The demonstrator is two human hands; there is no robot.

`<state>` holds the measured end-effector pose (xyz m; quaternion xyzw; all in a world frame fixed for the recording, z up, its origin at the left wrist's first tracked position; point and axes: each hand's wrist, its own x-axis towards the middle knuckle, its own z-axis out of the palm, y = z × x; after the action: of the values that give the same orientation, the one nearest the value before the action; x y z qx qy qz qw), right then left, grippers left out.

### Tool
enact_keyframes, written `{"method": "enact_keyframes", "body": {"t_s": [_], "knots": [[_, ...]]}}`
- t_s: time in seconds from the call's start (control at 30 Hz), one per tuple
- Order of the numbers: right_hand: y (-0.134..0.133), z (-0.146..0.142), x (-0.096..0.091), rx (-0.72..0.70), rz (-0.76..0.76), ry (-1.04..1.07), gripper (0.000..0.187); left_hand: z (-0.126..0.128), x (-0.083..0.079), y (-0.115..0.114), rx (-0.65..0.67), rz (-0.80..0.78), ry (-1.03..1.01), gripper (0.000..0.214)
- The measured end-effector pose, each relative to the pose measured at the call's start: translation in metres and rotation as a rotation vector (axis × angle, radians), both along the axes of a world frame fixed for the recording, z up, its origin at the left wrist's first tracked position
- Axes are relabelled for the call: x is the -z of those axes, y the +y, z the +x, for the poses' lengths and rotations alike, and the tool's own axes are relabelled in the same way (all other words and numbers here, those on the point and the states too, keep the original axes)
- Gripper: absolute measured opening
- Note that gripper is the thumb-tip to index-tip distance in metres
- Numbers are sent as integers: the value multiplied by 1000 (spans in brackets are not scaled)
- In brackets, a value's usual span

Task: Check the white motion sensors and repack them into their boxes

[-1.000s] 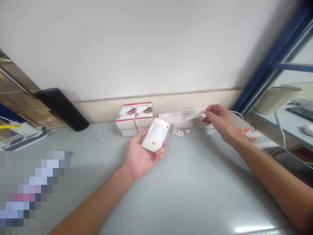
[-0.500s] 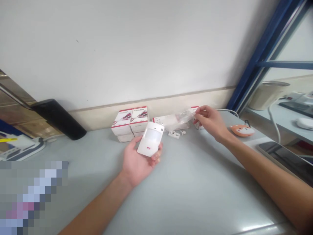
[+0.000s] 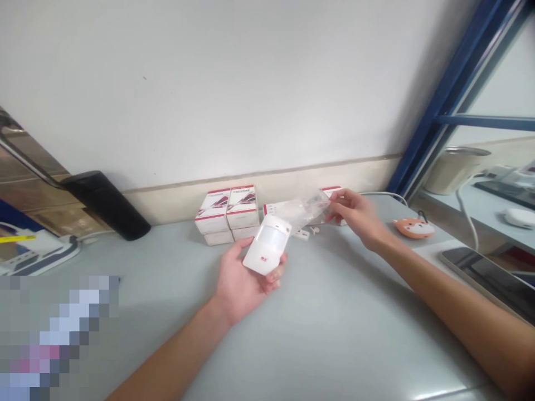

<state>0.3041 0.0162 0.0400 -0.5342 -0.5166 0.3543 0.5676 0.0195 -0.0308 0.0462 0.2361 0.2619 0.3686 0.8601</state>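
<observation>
My left hand (image 3: 242, 278) holds a white plastic sensor unit (image 3: 267, 245) with a small red mark, palm up above the grey table (image 3: 334, 334). My right hand (image 3: 353, 214) pinches a clear plastic bag (image 3: 303, 210) near the back of the table, its loose end reaching toward the sensor. Behind them, white boxes with red print (image 3: 228, 214) are stacked against the wall. A small white bracket piece (image 3: 301, 234) lies on the table beneath the bag.
A black cylinder (image 3: 104, 203) leans at the back left. An orange fox-shaped item (image 3: 413, 227) and a dark phone (image 3: 487, 275) lie at the right. A blue frame (image 3: 443, 111) borders the table's right side, with a metal pot (image 3: 455, 167) beyond it.
My right hand has brought the clear bag leftward, closer to the sensor in my left hand. The left hand has barely moved.
</observation>
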Motion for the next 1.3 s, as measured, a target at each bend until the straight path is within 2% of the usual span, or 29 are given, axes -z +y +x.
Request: {"method": "enact_keyframes", "body": {"t_s": [0.13, 0.37, 0.6, 0.8, 1.0, 1.13, 1.2, 1.3], "knots": [[-1, 0, -2, -23, -19, 57, 18, 2, -4, -1, 64, 19, 34, 41], [-1, -1, -1, -45, -82, 76, 21, 5, -4, -4, 124, 143, 90, 45], [-2, -3, -4, -56, -80, 83, 23, 9, -7, -8, 83, 192, 161, 45], [0, -1, -3, -112, -68, 124, 21, 8, -3, -6, 158, 197, 110, 51], [0, 1, -1, -147, -43, 138, 21, 8, -4, -6, 151, 298, 112, 57], [-4, -4, -5, -189, -48, 109, 19, 7, -1, -5, 150, 313, 128, 51], [-6, -8, -6, -199, -45, 166, 24, 7, -1, -5, 136, 306, 144, 45], [-9, -19, -6, -217, -103, 356, 45, 7, -2, -6, 89, 282, 139, 35]]}}
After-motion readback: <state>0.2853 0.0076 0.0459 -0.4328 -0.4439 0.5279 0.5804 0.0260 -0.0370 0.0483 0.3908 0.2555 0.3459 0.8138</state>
